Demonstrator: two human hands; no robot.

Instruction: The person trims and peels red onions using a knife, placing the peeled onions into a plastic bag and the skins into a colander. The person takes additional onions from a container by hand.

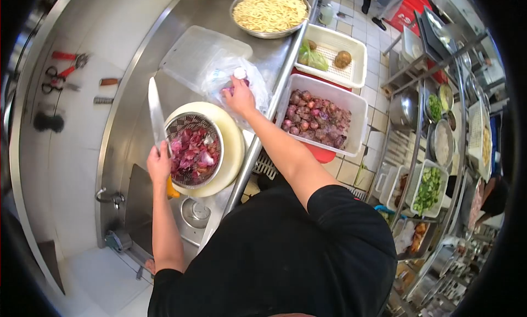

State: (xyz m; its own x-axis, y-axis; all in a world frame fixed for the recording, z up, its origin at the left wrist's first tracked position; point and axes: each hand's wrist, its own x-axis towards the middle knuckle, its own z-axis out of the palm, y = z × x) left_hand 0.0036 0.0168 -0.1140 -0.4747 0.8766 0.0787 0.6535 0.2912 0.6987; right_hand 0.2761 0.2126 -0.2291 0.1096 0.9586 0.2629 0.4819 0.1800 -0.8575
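My left hand (pixel 159 162) is closed round the handle of a long kitchen knife (pixel 156 105), its blade pointing away over the steel counter. Beneath and beside the knife, a perforated metal colander (pixel 220 152) full of red onion peels and pieces (pixel 192 155) rests on a round pale cutting board (pixel 233 135). My right hand (pixel 240 99) reaches to a clear plastic bag (pixel 214 78) beyond the board. Its fingers curl over a red onion (pixel 227 91) there, partly hidden by the hand. A white, peeled-looking piece (pixel 240 73) lies just past the fingertips.
Right of the counter stand a white tub of red onions (pixel 315 111) and a white basket (pixel 354 70). A bowl of noodles (pixel 269 12) sits at the far end, near a translucent lid (pixel 189 53). Scissors (pixel 52 79) hang left; a loaded rack (pixel 425 124) stands right.
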